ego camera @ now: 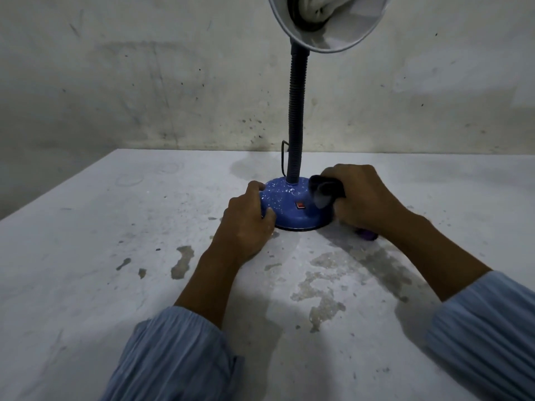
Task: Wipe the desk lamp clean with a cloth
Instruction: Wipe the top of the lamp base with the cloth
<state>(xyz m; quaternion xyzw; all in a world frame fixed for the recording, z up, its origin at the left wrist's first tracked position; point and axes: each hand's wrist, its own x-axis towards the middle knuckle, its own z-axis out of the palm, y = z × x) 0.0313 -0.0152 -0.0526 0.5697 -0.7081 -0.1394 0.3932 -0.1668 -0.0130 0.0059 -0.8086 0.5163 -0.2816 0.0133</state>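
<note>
A desk lamp stands on the table, with a round blue speckled base [286, 204], a red switch [300, 205] on its front, a dark flexible neck [296, 117] and a pale shade [327, 23] at the top of the view. My left hand [246, 224] grips the left side of the base, fingers curled over its rim. My right hand [364, 198] holds a dark cloth [325, 192] bunched against the right side of the base. A purple bit of the cloth [367, 234] shows under my right wrist.
The white table [144, 256] is worn, with patches of chipped paint in front of the lamp. A stained wall [144, 82] rises right behind the table's far edge. The lamp's dark cord [283, 157] runs down behind the base.
</note>
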